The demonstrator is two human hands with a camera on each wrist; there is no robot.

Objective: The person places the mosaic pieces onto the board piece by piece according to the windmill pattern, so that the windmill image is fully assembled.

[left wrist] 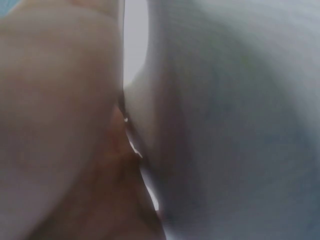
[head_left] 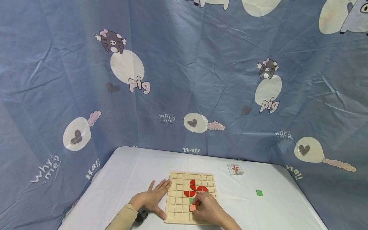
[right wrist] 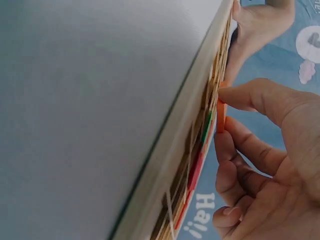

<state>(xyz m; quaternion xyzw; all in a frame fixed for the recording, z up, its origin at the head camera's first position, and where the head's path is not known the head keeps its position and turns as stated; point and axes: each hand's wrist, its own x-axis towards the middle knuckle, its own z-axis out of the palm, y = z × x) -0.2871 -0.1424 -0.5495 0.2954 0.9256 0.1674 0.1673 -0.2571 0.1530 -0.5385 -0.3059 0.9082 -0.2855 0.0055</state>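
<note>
On the white table lies a light wooden grid board [head_left: 179, 208]. My right hand [head_left: 209, 208] pinches an orange square tile [head_left: 193, 208] between thumb and fingers, low over the board's front part. In the right wrist view the orange tile [right wrist: 221, 117] stands edge-on at the board's surface. Just beyond it a green tile [head_left: 191, 200] sits in the grid, partly covered by my fingers. Several red quarter-round pieces [head_left: 192, 184] lie in cells farther back. My left hand [head_left: 153, 198] is spread flat, its fingertips and thumb at the board's left edge.
A printed pattern card [head_left: 235, 169] lies at the back right of the table. A loose green tile [head_left: 259, 193] rests to the right of the board. Blue printed cloth [head_left: 201, 80] hangs behind and around the table. A black strap device [head_left: 141, 217] is by the left wrist.
</note>
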